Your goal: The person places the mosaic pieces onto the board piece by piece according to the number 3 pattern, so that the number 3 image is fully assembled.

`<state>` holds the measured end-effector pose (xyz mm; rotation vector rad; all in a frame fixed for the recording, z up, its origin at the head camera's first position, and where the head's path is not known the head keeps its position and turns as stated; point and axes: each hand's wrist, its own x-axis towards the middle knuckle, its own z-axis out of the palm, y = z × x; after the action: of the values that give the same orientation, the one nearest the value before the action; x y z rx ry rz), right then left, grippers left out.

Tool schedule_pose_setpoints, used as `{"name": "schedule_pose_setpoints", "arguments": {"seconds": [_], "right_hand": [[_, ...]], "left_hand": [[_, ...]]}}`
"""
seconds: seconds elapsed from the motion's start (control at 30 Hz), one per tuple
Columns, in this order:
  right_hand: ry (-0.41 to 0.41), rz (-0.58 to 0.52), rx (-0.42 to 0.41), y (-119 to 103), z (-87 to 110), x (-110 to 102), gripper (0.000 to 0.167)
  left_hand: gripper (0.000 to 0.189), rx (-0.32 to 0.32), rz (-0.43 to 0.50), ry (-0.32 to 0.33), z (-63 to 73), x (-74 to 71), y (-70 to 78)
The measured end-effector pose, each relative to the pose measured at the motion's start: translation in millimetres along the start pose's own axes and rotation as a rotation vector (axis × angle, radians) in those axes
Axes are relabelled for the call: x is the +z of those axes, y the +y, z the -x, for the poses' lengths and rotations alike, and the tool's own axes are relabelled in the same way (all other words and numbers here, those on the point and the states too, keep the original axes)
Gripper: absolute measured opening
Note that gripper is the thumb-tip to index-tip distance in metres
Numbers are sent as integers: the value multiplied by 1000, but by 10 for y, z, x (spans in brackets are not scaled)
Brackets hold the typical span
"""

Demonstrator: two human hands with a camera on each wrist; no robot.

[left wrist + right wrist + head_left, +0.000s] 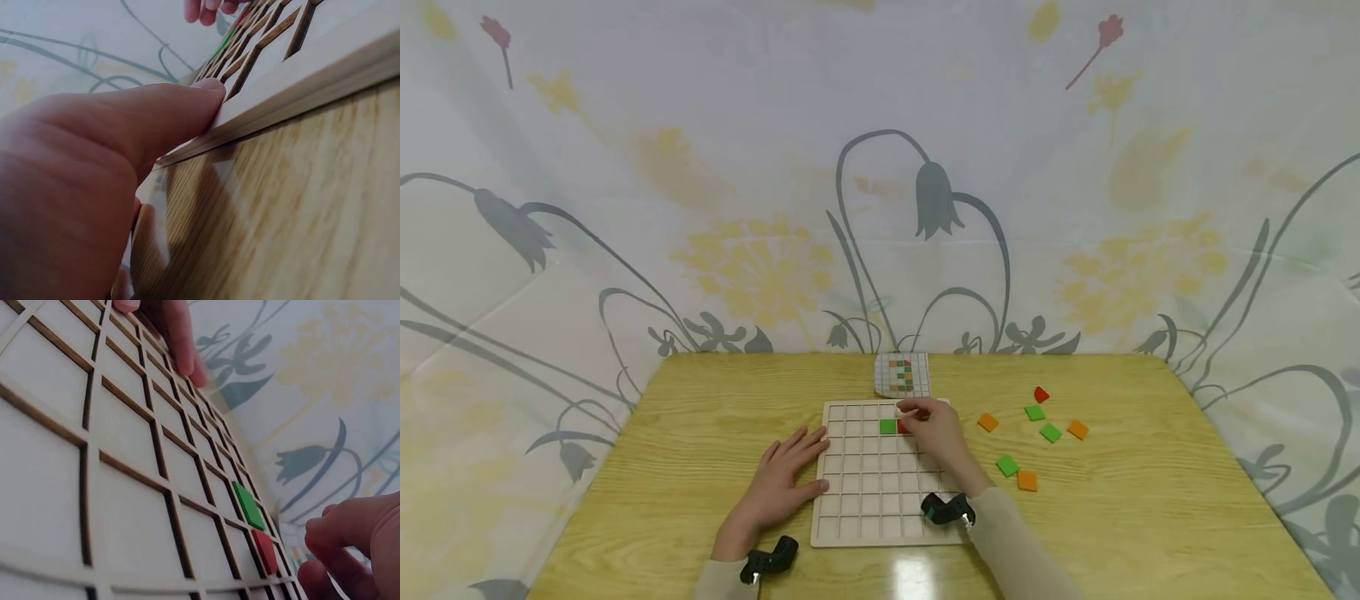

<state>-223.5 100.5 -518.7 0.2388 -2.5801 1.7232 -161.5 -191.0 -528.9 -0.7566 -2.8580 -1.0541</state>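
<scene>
A wooden grid board (850,462) lies on the table. My left hand (780,481) rests at its left edge with fingers spread, and in the left wrist view the thumb (181,109) touches the board's rim. One green square tile (887,427) sits in a cell near the far side, and a red tile (265,552) is in the cell beside it. Over that far part of the board is my right hand (934,433), its fingers loosely bent. In the right wrist view these fingers (322,534) are apart from the red tile, and no piece shows between them.
Behind the board lies a pattern card (883,383) with coloured squares. To the right are several loose pieces: orange tiles (1027,481), green tiles (1007,465) and a red rounded piece (1041,394). A flowered cloth (880,183) hangs behind the table.
</scene>
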Motion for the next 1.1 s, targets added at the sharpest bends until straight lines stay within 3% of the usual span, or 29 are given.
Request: {"name": "schedule_pose_setpoints", "arguments": {"seconds": [0.37, 0.7, 1.1], "right_hand": [[59, -43, 53, 26, 15, -307, 23], [124, 40, 58, 154, 64, -646, 25], [122, 126, 102, 329, 212, -1039, 27]], "left_hand": [[61, -19, 3, -3, -6, -4, -9], [61, -28, 5, -23, -4, 11, -13], [61, -34, 5, -31, 2, -9, 25]]}}
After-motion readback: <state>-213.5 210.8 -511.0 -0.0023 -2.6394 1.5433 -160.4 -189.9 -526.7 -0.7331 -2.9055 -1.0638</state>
